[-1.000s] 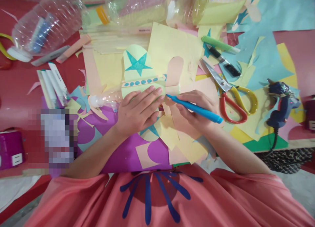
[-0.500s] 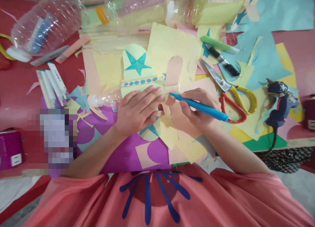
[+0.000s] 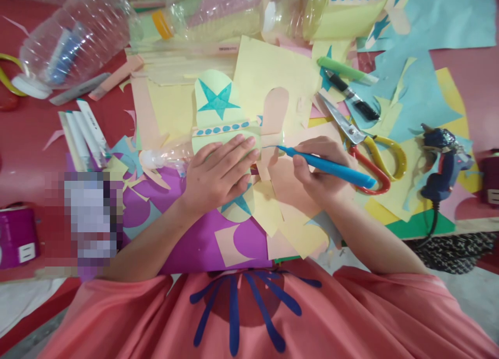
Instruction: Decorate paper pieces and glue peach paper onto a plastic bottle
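My left hand [image 3: 222, 169] lies flat, fingers stretched, over the lower part of a pale green paper cutout [image 3: 212, 78]. That cutout shows a teal star [image 3: 219, 99] and a peach strip [image 3: 222, 129] with a row of blue ovals. In my right hand [image 3: 325, 167] is a slim blue marker [image 3: 331, 169], its tip pointing left. Just left of the tip, a short blue line runs on a peach paper piece with a rounded top [image 3: 276, 109]. A second star cutout [image 3: 244, 205] shows partly under my left hand.
Scissors [image 3: 353, 133] lie open right of my right hand, near a black pen [image 3: 360, 102] and a green marker [image 3: 345, 69]. A dark blue corded tool [image 3: 444, 167] rests farther right. Plastic bottles [image 3: 97, 31] line the back; white markers [image 3: 83, 135] sit left. Paper scraps spread around.
My right hand and the blue marker have shifted slightly right, and a thin blue line now shows on the peach paper left of the tip. My left hand has stayed in place.
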The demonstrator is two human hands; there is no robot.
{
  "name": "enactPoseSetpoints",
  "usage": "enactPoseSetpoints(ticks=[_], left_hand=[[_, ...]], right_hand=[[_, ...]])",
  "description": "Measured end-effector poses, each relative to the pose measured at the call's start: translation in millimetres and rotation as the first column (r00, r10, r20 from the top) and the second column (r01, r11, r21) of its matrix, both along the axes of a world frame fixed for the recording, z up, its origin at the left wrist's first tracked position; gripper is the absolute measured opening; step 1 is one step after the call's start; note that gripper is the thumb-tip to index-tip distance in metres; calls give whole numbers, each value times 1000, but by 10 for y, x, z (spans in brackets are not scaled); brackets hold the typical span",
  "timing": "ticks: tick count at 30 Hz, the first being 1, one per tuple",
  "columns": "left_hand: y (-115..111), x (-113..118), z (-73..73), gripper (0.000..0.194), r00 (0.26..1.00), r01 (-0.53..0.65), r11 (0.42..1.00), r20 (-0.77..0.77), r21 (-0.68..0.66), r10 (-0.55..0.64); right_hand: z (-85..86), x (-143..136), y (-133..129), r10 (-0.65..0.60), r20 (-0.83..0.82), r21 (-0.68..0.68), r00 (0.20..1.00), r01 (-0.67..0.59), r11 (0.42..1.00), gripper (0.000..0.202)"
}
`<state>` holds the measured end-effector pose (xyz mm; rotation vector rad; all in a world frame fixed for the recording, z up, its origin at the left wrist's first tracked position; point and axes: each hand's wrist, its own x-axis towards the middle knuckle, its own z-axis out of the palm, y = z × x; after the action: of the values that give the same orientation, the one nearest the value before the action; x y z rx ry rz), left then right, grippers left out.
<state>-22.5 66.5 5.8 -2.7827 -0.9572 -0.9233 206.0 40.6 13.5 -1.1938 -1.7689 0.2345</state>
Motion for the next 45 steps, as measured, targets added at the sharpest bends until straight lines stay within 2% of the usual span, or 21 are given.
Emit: enactPoseSetpoints(ticks=[5, 10, 17, 23, 28, 30, 34, 37, 45], left_hand=[[32, -1, 36, 45, 1000, 3, 996, -23, 91, -1], [97, -94, -8, 44, 1000, -22, 999, -11, -50, 21], [97, -123, -75, 40, 999, -32, 992, 7, -122, 33], [85, -105, -62, 43, 998, -55, 996, -7, -65, 55], [95, -115, -68, 41, 998, -52, 979, -34, -195, 46], [95, -104, -63, 40, 997, -68, 985, -31, -161, 64], [98, -72, -37, 40, 995, -96, 995, -7, 18, 96], [103, -65, -30, 39, 995, -97, 994, -3, 47, 98], [104, -100, -77, 40, 998, -66, 984, -13, -167, 65]], right_hand=[[-62, 19, 16, 18, -79, 67, 997, -13, 998, 6], [-88, 30, 34, 29, -157, 42, 987, -23, 999, 12], [-36, 25, 48, -13, -41, -2, 999, 13, 1000, 13], [-55, 2, 61, 5, -2, 40, 1000, -5, 999, 16], [-47, -11, 59, 11, 23, 14, 1000, -12, 1000, 18], [-34, -18, 56, 15, 13, 20, 1000, -15, 1000, 20], [-29, -27, 58, 5, 28, -17, 1000, -5, 1000, 20], [-44, -23, 68, 3, 33, 17, 999, -4, 1000, 19], [-67, -26, 63, 10, 43, 27, 999, -11, 1000, 16]])
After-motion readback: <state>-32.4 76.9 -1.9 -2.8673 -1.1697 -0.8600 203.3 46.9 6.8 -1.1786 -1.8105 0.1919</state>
